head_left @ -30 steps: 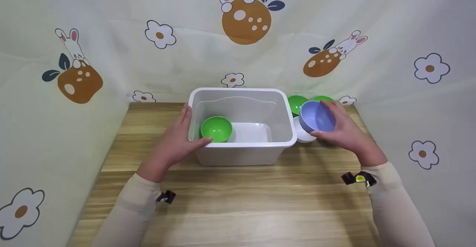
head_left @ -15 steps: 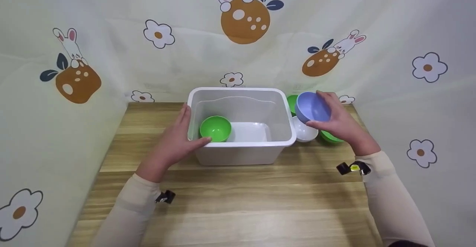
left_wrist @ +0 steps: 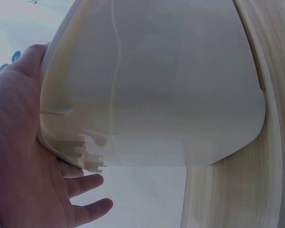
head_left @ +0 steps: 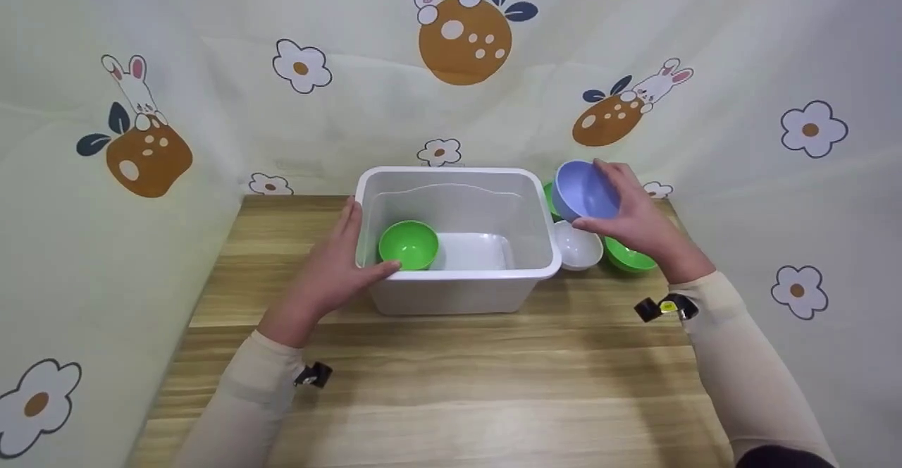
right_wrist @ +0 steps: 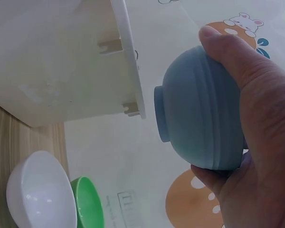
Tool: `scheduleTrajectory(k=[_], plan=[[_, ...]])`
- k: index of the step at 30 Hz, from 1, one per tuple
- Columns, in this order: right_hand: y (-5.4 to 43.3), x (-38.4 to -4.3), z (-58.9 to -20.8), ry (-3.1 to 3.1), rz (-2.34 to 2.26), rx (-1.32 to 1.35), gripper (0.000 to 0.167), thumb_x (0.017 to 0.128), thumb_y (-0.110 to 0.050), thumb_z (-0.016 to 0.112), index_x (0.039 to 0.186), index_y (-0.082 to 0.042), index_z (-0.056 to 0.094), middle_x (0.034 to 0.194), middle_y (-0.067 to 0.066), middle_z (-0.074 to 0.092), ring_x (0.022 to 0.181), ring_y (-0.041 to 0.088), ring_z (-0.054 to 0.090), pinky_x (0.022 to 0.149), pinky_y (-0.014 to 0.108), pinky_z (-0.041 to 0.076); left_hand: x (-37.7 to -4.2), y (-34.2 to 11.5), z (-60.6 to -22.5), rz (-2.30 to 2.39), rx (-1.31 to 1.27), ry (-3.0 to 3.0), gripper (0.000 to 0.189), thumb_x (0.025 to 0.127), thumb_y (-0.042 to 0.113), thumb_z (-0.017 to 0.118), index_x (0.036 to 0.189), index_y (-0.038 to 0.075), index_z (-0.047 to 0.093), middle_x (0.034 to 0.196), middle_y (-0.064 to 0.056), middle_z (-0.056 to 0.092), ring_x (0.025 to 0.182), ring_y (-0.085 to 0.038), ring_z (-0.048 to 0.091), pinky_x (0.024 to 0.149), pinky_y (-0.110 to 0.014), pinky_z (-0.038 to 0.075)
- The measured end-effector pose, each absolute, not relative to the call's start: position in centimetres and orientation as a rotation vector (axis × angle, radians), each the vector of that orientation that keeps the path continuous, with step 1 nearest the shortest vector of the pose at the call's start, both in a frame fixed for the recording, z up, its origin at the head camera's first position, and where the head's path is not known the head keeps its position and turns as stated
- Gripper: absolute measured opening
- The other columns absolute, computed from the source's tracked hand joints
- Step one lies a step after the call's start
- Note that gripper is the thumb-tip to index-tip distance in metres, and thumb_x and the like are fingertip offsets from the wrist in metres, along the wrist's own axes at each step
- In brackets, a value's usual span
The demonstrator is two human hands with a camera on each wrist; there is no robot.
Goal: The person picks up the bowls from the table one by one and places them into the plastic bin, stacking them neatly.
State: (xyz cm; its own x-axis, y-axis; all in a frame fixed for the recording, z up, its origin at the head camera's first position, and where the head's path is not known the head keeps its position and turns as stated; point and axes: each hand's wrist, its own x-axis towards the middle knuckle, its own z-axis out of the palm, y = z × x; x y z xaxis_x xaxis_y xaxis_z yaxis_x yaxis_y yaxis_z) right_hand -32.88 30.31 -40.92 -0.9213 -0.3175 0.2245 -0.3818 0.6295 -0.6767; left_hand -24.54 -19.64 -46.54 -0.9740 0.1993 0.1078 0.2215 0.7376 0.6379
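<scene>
A white plastic bin (head_left: 458,293) stands on the table with a green bowl (head_left: 409,244) inside, toward its left. My left hand (head_left: 331,267) rests on the bin's front left corner, its thumb across the front rim and its fingers along the left side. In the left wrist view the fingers (left_wrist: 88,186) look straight and spread. My right hand (head_left: 638,221) grips a blue bowl (head_left: 588,192), tilted on its side and held in the air right of the bin. The right wrist view shows the bowl (right_wrist: 199,111) between thumb and fingers, its foot facing the bin.
Right of the bin sit a white bowl (head_left: 578,246) and a green bowl (head_left: 629,255). Behind the held bowl a further green bowl (head_left: 549,200) is mostly hidden. A patterned cloth (head_left: 338,130) hangs at the wooden table's (head_left: 458,383) back and sides.
My right hand has raised the blue bowl up and slightly left, uncovering the white bowl and the front green bowl. The left hand and bin have stayed in place.
</scene>
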Motion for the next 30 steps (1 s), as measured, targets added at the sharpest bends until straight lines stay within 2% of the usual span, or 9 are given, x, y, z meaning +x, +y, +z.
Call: scheduleTrajectory(k=[10,18,23,26,30], plan=[[29.2,-33.7,-39.6,-2.77,1.15,0.665,0.117,0.083,-0.04,0.1,0.174,-0.009,0.035,0.167,0.012,0.04,0.145,0.039,0.047,0.119,0.067,0.045,-24.4,-19.7,-46.5,-1.06,-0.331,-2.919,0.137,0.088,0.084,0.073,0.178,0.008,0.002,0.185,-0.018,0.0,0.166,-0.049,0.017,0.126,-0.071,0.028],[28.8,-34.3,-39.0,-2.821,1.162,0.672,0.119,0.083,-0.047,0.099,0.176,-0.016,0.031,0.172,0.008,0.033,0.149,0.038,0.044,0.121,0.065,0.044,-24.7,-19.7,-46.8,-1.046,-0.341,-2.922,0.137,0.088,0.085,0.071,0.178,0.008,0.002,0.185,-0.018,0.001,0.167,-0.047,0.013,0.127,-0.072,0.026],[28.3,-34.8,-38.6,-2.814,1.145,0.736,0.119,0.083,-0.041,0.1,0.175,-0.01,0.031,0.17,0.011,0.035,0.148,0.037,0.044,0.122,0.063,0.042,-24.6,-19.7,-46.7,-1.051,-0.343,-2.911,0.135,0.09,0.083,0.072,0.178,0.006,0.004,0.185,-0.019,0.002,0.167,-0.048,0.016,0.127,-0.072,0.027],[28.0,-35.0,-38.2,-2.803,1.11,0.792,0.118,0.083,-0.036,0.1,0.173,-0.002,0.032,0.166,0.017,0.038,0.145,0.04,0.046,0.121,0.063,0.043,-24.6,-19.7,-46.6,-1.053,-0.345,-2.907,0.134,0.091,0.08,0.072,0.177,0.004,0.004,0.185,-0.02,0.003,0.166,-0.05,0.018,0.127,-0.071,0.028],[27.5,-35.3,-37.8,-2.806,1.076,0.833,0.118,0.083,-0.034,0.1,0.173,0.001,0.03,0.163,0.021,0.038,0.143,0.042,0.047,0.12,0.063,0.044,-24.6,-19.7,-46.6,-1.048,-0.343,-2.911,0.133,0.091,0.08,0.072,0.177,0.004,0.005,0.185,-0.02,0.002,0.166,-0.051,0.018,0.127,-0.071,0.027]])
